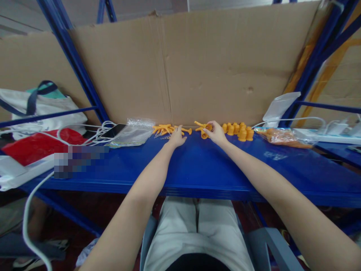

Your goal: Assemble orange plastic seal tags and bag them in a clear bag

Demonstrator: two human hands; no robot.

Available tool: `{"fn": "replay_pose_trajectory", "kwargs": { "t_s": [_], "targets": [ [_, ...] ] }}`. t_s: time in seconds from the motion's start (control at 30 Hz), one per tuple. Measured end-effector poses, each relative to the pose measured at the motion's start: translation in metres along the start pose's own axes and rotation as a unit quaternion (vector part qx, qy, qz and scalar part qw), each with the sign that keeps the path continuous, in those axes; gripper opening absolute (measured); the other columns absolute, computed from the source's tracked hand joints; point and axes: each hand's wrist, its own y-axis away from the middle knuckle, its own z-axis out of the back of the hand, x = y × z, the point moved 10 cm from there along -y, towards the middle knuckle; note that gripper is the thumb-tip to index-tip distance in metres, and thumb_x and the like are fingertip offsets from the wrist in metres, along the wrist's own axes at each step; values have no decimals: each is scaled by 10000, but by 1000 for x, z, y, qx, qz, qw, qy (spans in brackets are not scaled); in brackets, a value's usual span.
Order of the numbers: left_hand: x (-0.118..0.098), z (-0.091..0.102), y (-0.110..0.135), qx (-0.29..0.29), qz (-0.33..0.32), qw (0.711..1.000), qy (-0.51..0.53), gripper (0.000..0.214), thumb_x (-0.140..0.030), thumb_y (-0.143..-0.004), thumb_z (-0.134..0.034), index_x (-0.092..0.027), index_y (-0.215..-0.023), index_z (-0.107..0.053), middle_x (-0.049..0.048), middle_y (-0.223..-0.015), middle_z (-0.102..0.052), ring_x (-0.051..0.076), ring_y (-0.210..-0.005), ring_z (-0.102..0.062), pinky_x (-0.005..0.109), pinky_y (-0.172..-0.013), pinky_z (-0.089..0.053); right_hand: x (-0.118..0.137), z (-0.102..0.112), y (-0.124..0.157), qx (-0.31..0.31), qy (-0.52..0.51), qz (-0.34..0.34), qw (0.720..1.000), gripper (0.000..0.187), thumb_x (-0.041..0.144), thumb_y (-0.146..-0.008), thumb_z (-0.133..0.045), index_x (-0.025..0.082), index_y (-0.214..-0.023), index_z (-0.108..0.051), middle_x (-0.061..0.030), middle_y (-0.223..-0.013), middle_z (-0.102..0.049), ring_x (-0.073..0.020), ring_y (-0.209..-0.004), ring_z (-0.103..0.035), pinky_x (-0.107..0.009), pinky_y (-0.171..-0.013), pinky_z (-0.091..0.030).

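My left hand (176,137) reaches to the back of the blue shelf, at the right end of a pile of orange branching plastic pieces (163,130). Its fingers point forward over the pieces and its thumb stands apart; the fingertips are partly hidden. Beside it lies an orange piece with a round flared end (188,131). My right hand (217,133) is closed, thumb and fingers pinching an orange plastic piece with a round cup-like end (208,127). More orange parts lie just left of those fingers. Small silvery bits (165,137) are scattered before the pile.
Several orange cup-shaped parts (242,132) stand right of my right hand. Farther right lie a bag of orange pieces (284,137) and a power strip (324,134). Clear bags (132,133), a phone (114,130), cables and a red bag (45,145) lie left. Cardboard (225,67) walls the back.
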Motion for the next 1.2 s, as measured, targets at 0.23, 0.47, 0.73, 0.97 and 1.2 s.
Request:
{"fn": "replay_pose_trajectory", "kwargs": {
  "t_s": [0.23,0.47,0.73,0.97,1.2],
  "targets": [
    [4,-15,3,69,8,997,-27,809,-284,-720,-702,-132,-1423,-331,236,-1485,-386,343,-1426,-319,476,-1150,-278,31,-17,13,84,240,65,965,288,287,-893,-549,187,-1162,-572,-136,-1145,-598,-283,-1012,-601,-384,-832,-448],
    [-3,-15,4,70,0,997,-28,811,-286,-735,-685,-138,-1435,-304,243,-1503,-356,351,-1437,-292,495,-1143,-275,41,-39,9,158,343,81,923,309,248,-902,-561,193,-1206,-573,-156,-1183,-594,-303,-1092,-574,-393,-861,-411],
    [-9,-17,7,100,-6,994,-49,821,-294,-751,-677,-146,-1452,-277,232,-1525,-340,343,-1451,-267,492,-1166,-232,50,-55,-2,176,409,103,889,313,206,-913,-528,124,-1212,-576,-181,-1199,-621,-295,-1161,-523,-401,-933,-346],
    [-21,-14,15,136,16,987,-81,831,-282,-790,-633,-119,-1488,-212,215,-1561,-288,301,-1470,-237,410,-1192,-203,40,-66,-3,201,427,92,877,331,247,-916,-511,130,-1213,-600,-174,-1214,-628,-303,-1166,-518,-430,-949,-348],
    [-24,-13,18,149,29,984,-96,813,-284,-817,-615,-106,-1497,-206,207,-1564,-287,292,-1468,-246,390,-1192,-208,23,-39,-8,197,414,67,886,352,218,-944,-395,146,-1225,-594,-157,-1252,-604,-292,-1186,-499,-422,-945,-353]
  ]
}}
